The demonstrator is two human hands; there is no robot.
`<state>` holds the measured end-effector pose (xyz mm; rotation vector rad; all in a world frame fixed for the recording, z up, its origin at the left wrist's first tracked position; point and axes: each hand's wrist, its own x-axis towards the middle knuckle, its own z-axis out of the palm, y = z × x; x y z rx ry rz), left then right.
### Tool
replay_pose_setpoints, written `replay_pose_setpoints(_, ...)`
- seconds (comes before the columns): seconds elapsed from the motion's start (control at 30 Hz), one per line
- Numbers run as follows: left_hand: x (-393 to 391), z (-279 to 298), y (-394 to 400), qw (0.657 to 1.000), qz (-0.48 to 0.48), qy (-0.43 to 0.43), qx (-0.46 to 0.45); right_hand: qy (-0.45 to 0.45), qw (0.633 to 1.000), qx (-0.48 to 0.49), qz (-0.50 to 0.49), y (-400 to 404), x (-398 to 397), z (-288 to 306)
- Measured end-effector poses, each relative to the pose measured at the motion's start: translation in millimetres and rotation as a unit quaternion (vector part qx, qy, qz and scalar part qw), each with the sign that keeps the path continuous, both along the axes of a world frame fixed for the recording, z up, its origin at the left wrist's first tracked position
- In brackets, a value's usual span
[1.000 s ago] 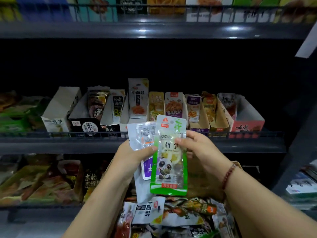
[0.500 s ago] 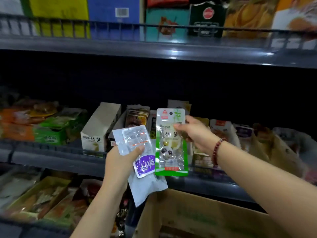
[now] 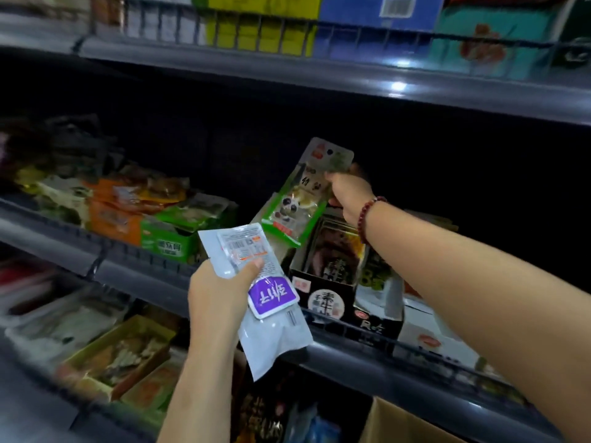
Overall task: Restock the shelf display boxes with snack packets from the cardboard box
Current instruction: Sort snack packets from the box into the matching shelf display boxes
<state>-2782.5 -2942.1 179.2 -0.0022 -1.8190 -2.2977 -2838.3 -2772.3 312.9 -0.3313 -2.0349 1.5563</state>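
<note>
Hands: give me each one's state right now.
Left hand: grips the white and purple packets.
Right hand: pinches the green panda packet.

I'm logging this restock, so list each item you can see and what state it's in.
green panda packet: held up, tilted, over the shelf boxes
right hand: grips its upper part
white and purple packets: stacked, held
left hand: grips them, thumb on top
black display box: open-topped, packets inside
cardboard box: only a corner shows
</note>
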Motion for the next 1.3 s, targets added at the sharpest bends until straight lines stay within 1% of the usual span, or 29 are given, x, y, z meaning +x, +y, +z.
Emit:
replay_pose_setpoints(0.07, -7.8, -0.2, -7.1, 1.000, -0.009, -0.003, 0.013, 0.012, 1.000, 0.025, -0.007, -12.3, -17.2, -1.0)
replay_pose_setpoints(0.17, -15.1, -0.5, -14.6, 0.999, -0.018, 0.000, 0.029, 0.001, 0.994, 0.102, -0.025, -22.5, -39.3, -6.5)
replay_pose_setpoints(0.27, -17.5, -2.1, -17.9, 0.999, -0.023, 0.009, 0.037, -0.072, 0.977, 0.194, -0.043, -20.1, -56.2, -14.4)
replay_pose_setpoints(0.37, -17.9, -6.0, -16.6, 0.999, -0.036, 0.017, 0.036, -0.147, 0.947, 0.278, -0.056, -11.6, -66.5, -26.9)
replay_pose_setpoints(0.43, -17.9, -8.5, -14.8, 0.998, -0.041, 0.020, 0.041, -0.174, 0.930, 0.314, -0.074, -0.2, -76.3, -34.3)
replay_pose_setpoints(0.7, -18.5, -13.5, -3.9, 0.997, -0.055, 0.022, 0.047, -0.131, 0.948, 0.283, -0.065, 15.2, -71.1, -36.5)
replay_pose_setpoints(0.8, -19.3, -14.0, -1.5, 0.997, -0.054, 0.023, 0.048, -0.125, 0.949, 0.282, -0.065, 18.7, -71.9, -37.2)
replay_pose_setpoints(1.17, -12.0, -10.6, 10.3, 0.995, -0.073, 0.007, 0.060, -0.074, 0.970, 0.231, -0.016, 23.7, -67.6, -48.8)
replay_pose_setpoints(1.3, -7.0, -7.6, 10.6, 0.995, -0.078, 0.012, 0.064, -0.029, 0.979, 0.200, -0.019, 22.9, -55.8, -46.8)
